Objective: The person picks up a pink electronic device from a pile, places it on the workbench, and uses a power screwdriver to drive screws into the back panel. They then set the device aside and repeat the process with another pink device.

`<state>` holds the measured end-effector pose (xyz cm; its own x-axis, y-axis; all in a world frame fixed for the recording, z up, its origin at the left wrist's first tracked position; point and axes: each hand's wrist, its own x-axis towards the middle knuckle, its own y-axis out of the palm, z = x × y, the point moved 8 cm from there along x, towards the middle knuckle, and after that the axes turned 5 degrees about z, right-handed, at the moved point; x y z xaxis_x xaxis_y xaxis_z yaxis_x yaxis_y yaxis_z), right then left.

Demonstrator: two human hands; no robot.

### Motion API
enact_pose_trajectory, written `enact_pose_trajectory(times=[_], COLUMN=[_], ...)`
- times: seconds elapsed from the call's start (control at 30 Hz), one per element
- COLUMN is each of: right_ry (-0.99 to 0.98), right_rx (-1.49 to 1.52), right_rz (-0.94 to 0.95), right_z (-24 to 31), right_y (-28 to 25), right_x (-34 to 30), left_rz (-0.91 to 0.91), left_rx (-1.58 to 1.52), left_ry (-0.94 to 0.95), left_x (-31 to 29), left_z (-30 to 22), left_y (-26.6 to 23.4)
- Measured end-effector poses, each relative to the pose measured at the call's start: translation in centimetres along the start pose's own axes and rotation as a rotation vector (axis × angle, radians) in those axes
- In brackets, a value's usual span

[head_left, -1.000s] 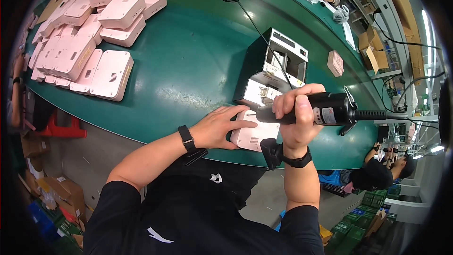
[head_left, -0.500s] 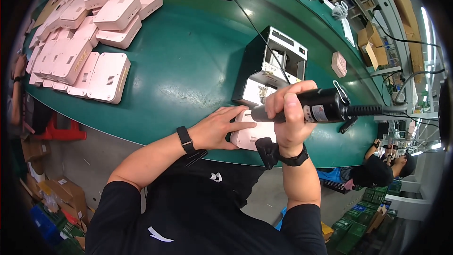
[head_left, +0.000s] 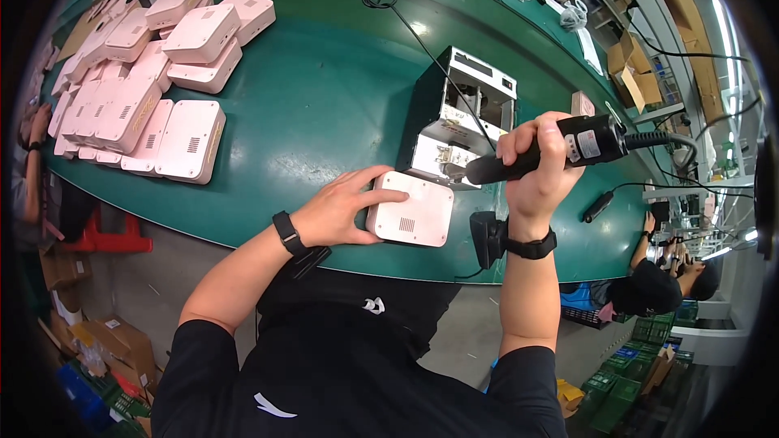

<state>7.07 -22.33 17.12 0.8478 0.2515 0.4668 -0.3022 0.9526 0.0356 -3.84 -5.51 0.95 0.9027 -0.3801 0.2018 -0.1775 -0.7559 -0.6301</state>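
Observation:
A pale pink plastic box (head_left: 422, 212) with rounded corners, a small vent grille and corner holes lies flat on the green table. My left hand (head_left: 339, 207) grips its left side, thumb at the near edge and fingers reaching over the top. In my right hand (head_left: 531, 166) is a black electric screwdriver (head_left: 596, 139), closed in my fist and held nearly level. Its tip points left, at the front of a black and silver screw feeder (head_left: 423, 105) just beyond the box. Whether the tip touches the feeder I cannot tell.
Many similar pink boxes (head_left: 191, 142) are piled at the left of the green table (head_left: 316, 105). A small pink piece (head_left: 582, 104) lies right of the feeder, and a black tool (head_left: 598, 207) on a cord lies near the right edge. Other people work at the far side and right.
My right hand has lifted the screwdriver off the pink box and swung it right and away, to the feeder. The box and my left hand appear slightly further left.

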Motion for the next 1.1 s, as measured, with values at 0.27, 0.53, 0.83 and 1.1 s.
enact_pose_trajectory(times=[0.27,0.53,0.83,1.1], right_ry=[0.110,0.102,0.078,0.107], right_rx=[0.110,0.087,0.146,0.079], right_rz=[0.007,-0.023,0.001,0.004], right_z=[1.8,1.6,-0.6,-0.8], right_y=[-1.6,-2.3,-2.4,-2.1], right_x=[-6.1,-8.6,-9.8,-9.0], left_rz=[-0.020,-0.008,-0.008,-0.011], left_rx=[0.007,-0.001,0.001,-0.003], left_ry=[0.014,0.000,-0.013,0.004], left_x=[0.1,0.1,0.3,0.3], left_z=[0.4,0.6,1.0,1.1], left_y=[0.0,0.4,0.7,0.5])
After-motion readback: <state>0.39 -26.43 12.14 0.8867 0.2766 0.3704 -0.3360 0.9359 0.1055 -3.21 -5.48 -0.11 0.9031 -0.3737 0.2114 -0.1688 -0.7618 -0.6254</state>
